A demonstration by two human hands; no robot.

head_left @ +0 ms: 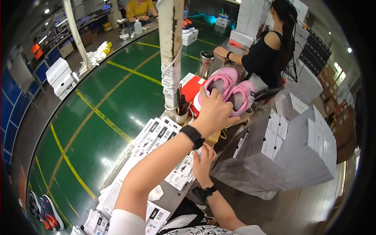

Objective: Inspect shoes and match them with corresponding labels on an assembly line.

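Note:
A pair of pink shoes (246, 91) with grey insoles sits ahead of me, beside a red box (191, 89). My left hand (214, 109) reaches across and is closed over the near ends of the pair; its palm side is hidden. Lower down, my right hand (203, 161) is near the table's edge, fingers apart, with nothing visible in it. Next to its fingertips is a yellow thing (214, 137), mostly covered by my left arm. Printed white label sheets (156, 133) lie in overlapping rows under my left forearm.
A white post (170, 47) rises by a pen cup (180, 114). Behind the shoes stands a steel flask (205, 62). A green belt (109, 117) with yellow lines curves along my left, carrying dark shoes (50, 213). White boxes (301, 141) stack at right; a co-worker (270, 51) sits beyond.

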